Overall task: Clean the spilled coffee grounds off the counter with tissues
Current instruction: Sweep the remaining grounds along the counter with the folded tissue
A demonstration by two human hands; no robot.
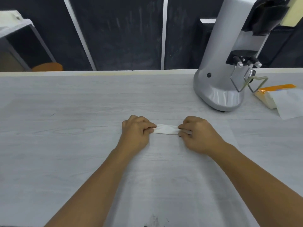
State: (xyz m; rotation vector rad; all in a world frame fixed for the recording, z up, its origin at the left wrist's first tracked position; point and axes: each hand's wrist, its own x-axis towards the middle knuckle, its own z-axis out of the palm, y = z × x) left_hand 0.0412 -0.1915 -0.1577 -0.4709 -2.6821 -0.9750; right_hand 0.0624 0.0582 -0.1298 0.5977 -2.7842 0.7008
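Observation:
A small folded white tissue (166, 129) lies on the pale wood-grain counter (73, 128) in the middle of the view. My left hand (136, 131) pinches its left end and my right hand (199, 134) pinches its right end, both with curled fingers. A few dark specks of coffee grounds sit under the tissue's lower edge, and a faint dark smear of grounds (154, 221) shows near the bottom edge of the view.
A silver coffee grinder (226, 66) stands at the back right of the counter. An orange tissue pack (277, 95) with a white sheet sticking out lies to its right. Dark panels rise behind the counter's far edge.

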